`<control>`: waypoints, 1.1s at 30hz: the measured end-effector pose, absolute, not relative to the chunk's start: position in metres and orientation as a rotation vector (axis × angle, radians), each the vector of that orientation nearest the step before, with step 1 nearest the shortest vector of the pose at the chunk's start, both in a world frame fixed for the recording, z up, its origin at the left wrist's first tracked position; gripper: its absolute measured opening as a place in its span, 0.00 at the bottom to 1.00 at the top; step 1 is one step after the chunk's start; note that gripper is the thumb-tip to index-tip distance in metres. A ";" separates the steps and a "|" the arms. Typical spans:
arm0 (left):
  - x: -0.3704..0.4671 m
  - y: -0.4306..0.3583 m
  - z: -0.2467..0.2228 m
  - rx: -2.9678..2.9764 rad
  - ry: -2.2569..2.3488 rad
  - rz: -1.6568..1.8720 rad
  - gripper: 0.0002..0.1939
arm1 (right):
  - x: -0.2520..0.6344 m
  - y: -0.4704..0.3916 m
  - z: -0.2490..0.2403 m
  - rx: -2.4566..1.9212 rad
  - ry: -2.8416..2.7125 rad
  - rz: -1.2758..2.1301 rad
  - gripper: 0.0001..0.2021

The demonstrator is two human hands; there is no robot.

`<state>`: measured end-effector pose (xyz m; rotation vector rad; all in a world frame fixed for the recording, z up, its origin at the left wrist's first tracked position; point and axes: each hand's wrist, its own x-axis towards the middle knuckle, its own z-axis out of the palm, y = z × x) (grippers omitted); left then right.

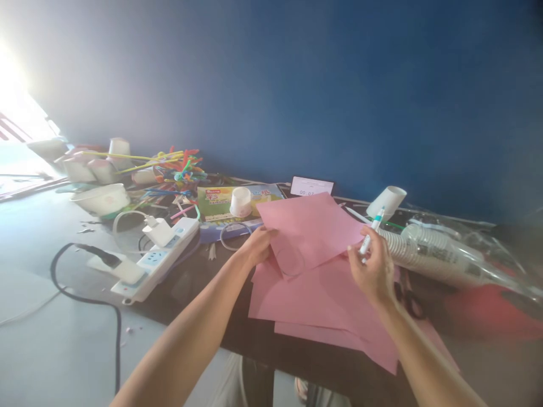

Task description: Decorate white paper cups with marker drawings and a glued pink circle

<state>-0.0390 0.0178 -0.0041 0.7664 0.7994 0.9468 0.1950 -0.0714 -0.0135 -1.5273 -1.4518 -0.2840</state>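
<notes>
Before one blue wall, pinched one pink paper sheet in left hand, gripped one marker in right hand, had at least two more sheets beneath the fingers.

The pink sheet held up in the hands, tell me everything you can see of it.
The pink sheet looks like thin, matte paper with straight edges, plain except for a faint rounded outline near its lower-left corner. It is held tilted, above other pink sheets. The left hand grips its left edge; the right hand, holding a marker, is at its right corner and seems to touch it.
</notes>
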 end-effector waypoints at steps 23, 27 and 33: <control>-0.037 0.021 -0.004 0.700 0.792 0.929 0.09 | 0.203 -0.074 -0.011 -1.563 -1.458 -0.374 0.26; -0.036 0.021 -0.002 0.680 0.818 0.924 0.10 | 0.203 -0.075 -0.007 -1.556 -1.463 -0.378 0.26; -0.037 0.022 -0.003 0.717 0.841 0.904 0.09 | 0.202 -0.075 -0.007 -1.557 -1.449 -0.339 0.27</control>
